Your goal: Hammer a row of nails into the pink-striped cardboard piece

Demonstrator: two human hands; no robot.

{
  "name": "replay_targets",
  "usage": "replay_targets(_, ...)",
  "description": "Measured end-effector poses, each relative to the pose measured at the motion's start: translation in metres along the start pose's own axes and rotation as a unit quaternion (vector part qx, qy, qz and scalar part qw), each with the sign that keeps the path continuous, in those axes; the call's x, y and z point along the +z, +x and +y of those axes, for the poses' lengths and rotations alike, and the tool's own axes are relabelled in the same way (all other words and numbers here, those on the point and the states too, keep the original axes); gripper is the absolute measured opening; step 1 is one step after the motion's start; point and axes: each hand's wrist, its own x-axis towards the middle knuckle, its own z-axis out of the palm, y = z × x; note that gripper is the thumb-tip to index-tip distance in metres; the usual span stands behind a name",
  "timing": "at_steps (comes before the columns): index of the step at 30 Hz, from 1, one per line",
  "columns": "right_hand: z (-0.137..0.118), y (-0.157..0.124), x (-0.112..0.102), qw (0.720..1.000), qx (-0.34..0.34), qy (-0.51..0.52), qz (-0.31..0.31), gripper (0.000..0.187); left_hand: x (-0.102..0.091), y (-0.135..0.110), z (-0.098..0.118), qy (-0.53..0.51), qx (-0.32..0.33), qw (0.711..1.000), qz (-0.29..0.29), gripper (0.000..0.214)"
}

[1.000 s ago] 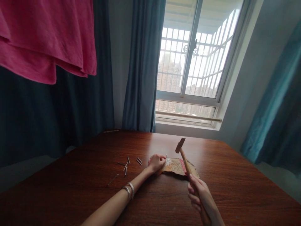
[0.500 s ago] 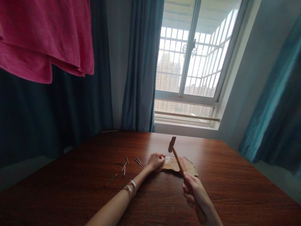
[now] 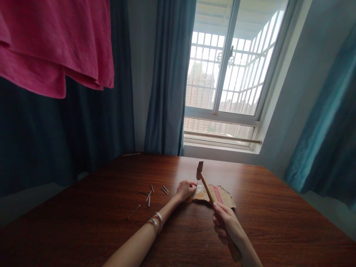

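Observation:
My left hand (image 3: pixel 185 190) pinches a small nail upright on the left end of a piece of cardboard (image 3: pixel 222 197), which has a pink patch and many small holes. My right hand (image 3: pixel 226 226) is wrapped around the wooden handle of a hammer (image 3: pixel 200 173). The hammer head hangs just above the nail and my left fingertips. Bangles sit on my left wrist.
Several loose nails (image 3: pixel 148 194) lie on the dark wooden table (image 3: pixel 83 222) to the left of my left hand. A window with bars and blue curtains stands behind the table. Pink cloth (image 3: pixel 55 40) hangs at the upper left.
The hammer has swung left and down, from above the cardboard's right part to just over the nail. My right hand has shifted left with it. My left hand has stayed in place.

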Motion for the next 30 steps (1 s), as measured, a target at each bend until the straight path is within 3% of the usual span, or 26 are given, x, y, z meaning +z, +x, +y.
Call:
replay_targets(13, 0.0072, 0.0052, -0.0035, 0.999, -0.006, -0.01, -0.034, 0.044, 0.0024, 0.0013, -0.0022, 0.015, -0.001, 1.0, 0.007, 0.03)
replay_targets(30, 0.0051, 0.0022, -0.0037, 1.0, 0.004, -0.006, -0.026, 0.045, -0.0026, -0.0017, 0.0016, 0.008, 0.004, 1.0, 0.005, 0.03)
